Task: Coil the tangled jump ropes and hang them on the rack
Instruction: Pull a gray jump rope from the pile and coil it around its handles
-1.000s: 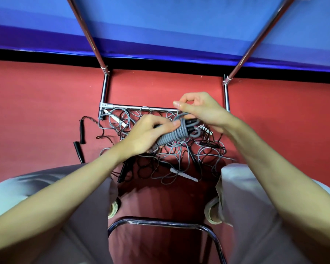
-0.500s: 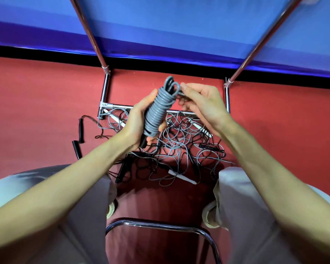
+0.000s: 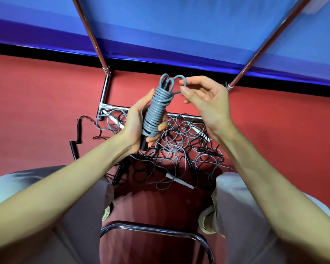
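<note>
Jump ropes: one grey rope [image 3: 156, 109] is wound tight round its black handles. The left hand [image 3: 136, 122] grips this bundle upright, above the floor and in front of the rack [image 3: 103, 92]. The right hand [image 3: 202, 98] pinches a loose loop [image 3: 180, 80] at the bundle's top. By my judgement, the coiling of this rope is all but finished; hanging is not yet done. A tangled heap [image 3: 179, 147] of grey and black ropes lies on the red floor [image 3: 36, 111] beneath, uncoiled. No rope hangs on the visible parts of the rack. Most of the task remains.
</note>
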Tool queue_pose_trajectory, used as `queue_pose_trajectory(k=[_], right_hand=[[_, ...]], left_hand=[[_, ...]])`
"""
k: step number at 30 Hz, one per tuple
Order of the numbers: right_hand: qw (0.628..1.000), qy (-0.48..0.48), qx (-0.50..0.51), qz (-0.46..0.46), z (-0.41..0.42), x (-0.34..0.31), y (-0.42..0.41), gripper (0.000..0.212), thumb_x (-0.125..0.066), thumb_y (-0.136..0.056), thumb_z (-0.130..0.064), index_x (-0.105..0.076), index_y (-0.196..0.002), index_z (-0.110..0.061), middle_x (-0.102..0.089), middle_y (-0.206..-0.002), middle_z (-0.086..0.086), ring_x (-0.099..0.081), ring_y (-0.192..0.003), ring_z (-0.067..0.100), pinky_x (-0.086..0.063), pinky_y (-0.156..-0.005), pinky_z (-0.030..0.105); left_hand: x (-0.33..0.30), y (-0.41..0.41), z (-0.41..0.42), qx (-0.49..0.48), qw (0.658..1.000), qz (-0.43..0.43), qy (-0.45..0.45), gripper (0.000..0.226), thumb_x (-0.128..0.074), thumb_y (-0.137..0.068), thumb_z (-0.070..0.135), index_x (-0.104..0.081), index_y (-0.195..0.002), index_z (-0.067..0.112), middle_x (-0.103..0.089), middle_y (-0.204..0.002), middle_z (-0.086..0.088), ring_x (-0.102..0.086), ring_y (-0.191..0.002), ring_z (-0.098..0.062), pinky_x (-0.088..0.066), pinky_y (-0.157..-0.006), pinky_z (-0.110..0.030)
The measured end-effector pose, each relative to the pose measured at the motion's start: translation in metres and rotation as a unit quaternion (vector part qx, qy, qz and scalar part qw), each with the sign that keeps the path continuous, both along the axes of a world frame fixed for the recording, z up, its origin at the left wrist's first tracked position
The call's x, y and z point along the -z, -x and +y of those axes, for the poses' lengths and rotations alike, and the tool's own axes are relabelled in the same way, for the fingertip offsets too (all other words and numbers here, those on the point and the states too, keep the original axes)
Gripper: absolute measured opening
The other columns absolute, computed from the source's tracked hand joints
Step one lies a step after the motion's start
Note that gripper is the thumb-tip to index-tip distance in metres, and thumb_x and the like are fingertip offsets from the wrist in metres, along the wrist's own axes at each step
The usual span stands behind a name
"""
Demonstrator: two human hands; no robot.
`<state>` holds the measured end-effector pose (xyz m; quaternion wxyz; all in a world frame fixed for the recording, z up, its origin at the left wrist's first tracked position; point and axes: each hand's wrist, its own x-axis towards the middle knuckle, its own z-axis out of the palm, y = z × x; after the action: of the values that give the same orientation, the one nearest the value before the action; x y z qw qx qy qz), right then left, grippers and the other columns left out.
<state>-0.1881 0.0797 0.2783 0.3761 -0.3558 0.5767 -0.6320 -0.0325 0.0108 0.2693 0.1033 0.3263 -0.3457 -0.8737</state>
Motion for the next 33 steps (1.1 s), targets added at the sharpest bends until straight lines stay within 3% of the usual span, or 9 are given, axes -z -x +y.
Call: queue_pose_trajectory(k=[3,7,10,13,16,19,22,33], right_hand=[[0.999,0.009,-0.030,-0.012,-0.001,-0.003,0.000,0.012,-0.065,-0.082,-0.005,-0.068,-0.091,-0.012,-0.068,-0.109,0.002,-0.062,-0.082,0.002,-0.046,-0.067,0.017],[0.997,0.017,-0.029,-0.073,-0.001,-0.004,0.001,0.012,-0.064,-0.082,-0.007,-0.067,-0.091,-0.014,-0.073,-0.091,-0.003,-0.058,-0.072,0.001,-0.041,-0.064,0.019],[0.988,0.023,-0.021,-0.153,-0.001,-0.005,0.003,0.011,-0.064,-0.081,-0.004,-0.067,-0.090,-0.010,-0.073,-0.087,0.004,-0.059,-0.070,0.008,-0.043,-0.062,0.020],[0.984,0.025,-0.055,-0.170,0.000,-0.008,0.004,0.014,-0.063,-0.080,-0.002,-0.071,-0.087,-0.010,-0.073,-0.085,0.007,-0.060,-0.067,0.011,-0.046,-0.060,0.021],[0.990,0.030,-0.087,-0.110,0.000,-0.011,0.007,0.018,-0.064,-0.083,-0.002,-0.075,-0.084,-0.016,-0.073,-0.082,0.004,-0.059,-0.065,0.012,-0.047,-0.061,0.022],[0.995,0.026,-0.092,-0.022,0.000,-0.012,0.008,0.012,-0.065,-0.086,-0.002,-0.072,-0.092,-0.009,-0.073,-0.080,0.001,-0.059,-0.062,0.010,-0.048,-0.061,0.022],[0.998,0.009,-0.055,-0.012,0.001,-0.013,0.006,0.010,-0.066,-0.085,-0.005,-0.071,-0.094,-0.006,-0.071,-0.072,-0.001,-0.058,-0.057,0.010,-0.048,-0.058,0.021],[0.987,-0.019,-0.036,0.154,0.011,-0.019,0.014,0.018,-0.074,-0.081,-0.004,-0.072,-0.098,-0.006,-0.070,-0.072,0.001,-0.061,-0.060,0.006,-0.050,-0.059,0.025]], left_hand=[[0.003,-0.003,-0.001,0.019,0.999,0.020,-0.021,0.065,-0.032,-0.093,0.061,-0.047,-0.064,0.005,-0.042,-0.048,-0.009,-0.028,-0.022,-0.016,-0.020,-0.027,-0.013],[0.003,-0.005,-0.001,0.038,0.997,0.047,-0.042,0.065,-0.030,-0.093,0.060,-0.049,-0.065,0.005,-0.041,-0.047,-0.009,-0.029,-0.021,-0.016,-0.018,-0.028,-0.014],[0.001,-0.006,0.000,0.060,0.994,0.066,-0.061,0.064,-0.030,-0.093,0.058,-0.050,-0.064,0.005,-0.041,-0.046,-0.008,-0.030,-0.021,-0.014,-0.020,-0.027,-0.013],[0.003,-0.008,0.003,0.081,0.988,0.090,-0.097,0.066,-0.026,-0.095,0.057,-0.053,-0.063,0.005,-0.041,-0.045,-0.007,-0.032,-0.021,-0.014,-0.020,-0.027,-0.012],[0.006,-0.010,0.004,0.098,0.984,0.095,-0.112,0.066,-0.026,-0.096,0.058,-0.052,-0.065,0.005,-0.042,-0.046,-0.006,-0.032,-0.022,-0.013,-0.018,-0.028,-0.012],[0.006,-0.009,0.006,0.101,0.988,0.076,-0.089,0.066,-0.030,-0.093,0.059,-0.051,-0.065,0.004,-0.041,-0.046,-0.009,-0.030,-0.022,-0.013,-0.016,-0.028,-0.013],[0.004,-0.008,0.005,0.105,0.992,0.056,-0.044,0.065,-0.031,-0.091,0.060,-0.053,-0.064,0.005,-0.043,-0.047,-0.010,-0.029,-0.022,-0.014,-0.015,-0.028,-0.015],[0.006,-0.012,-0.003,0.145,0.987,0.002,0.065,0.063,-0.037,-0.091,0.058,-0.051,-0.066,0.002,-0.046,-0.048,-0.012,-0.031,-0.022,-0.016,-0.028,-0.025,-0.016]])
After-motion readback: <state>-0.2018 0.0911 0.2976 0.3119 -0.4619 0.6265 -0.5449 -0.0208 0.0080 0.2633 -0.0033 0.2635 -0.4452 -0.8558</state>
